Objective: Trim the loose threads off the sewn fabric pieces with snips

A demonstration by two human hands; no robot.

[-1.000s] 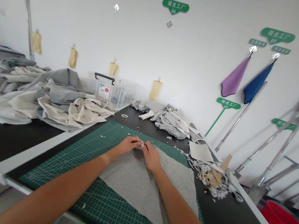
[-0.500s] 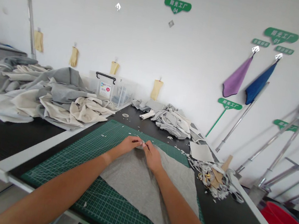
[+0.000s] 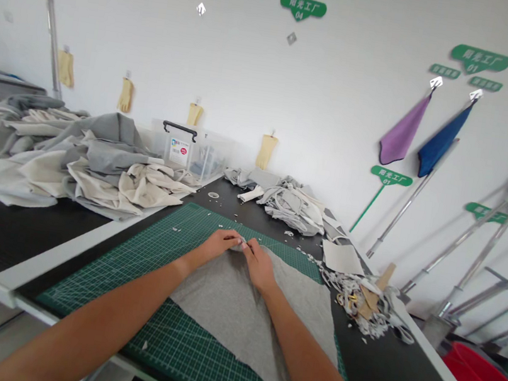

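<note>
A piece of grey fabric (image 3: 222, 303) lies spread over the green cutting mat (image 3: 115, 271), its far edge lifted at the middle. My left hand (image 3: 221, 244) pinches that edge between thumb and fingers. Right beside it, my right hand (image 3: 258, 264) grips the same edge, the two sets of fingertips nearly touching. The fingertips hide the exact bit of cloth between them. Folds run down from the pinched spot toward my forearms. Small scraps dot the mat near its far left side.
At left is a large heap of grey and cream cloth (image 3: 96, 160) beside a clear plastic box (image 3: 199, 154). A smaller pile of grey cloth (image 3: 293, 203) sits at the back. Cut strips and scraps (image 3: 373, 307) lie at right. A red basin (image 3: 478, 380) stands beyond the table's right edge.
Both hands keep nearly the same place and grip on the fabric edge. The view has shifted very slightly.
</note>
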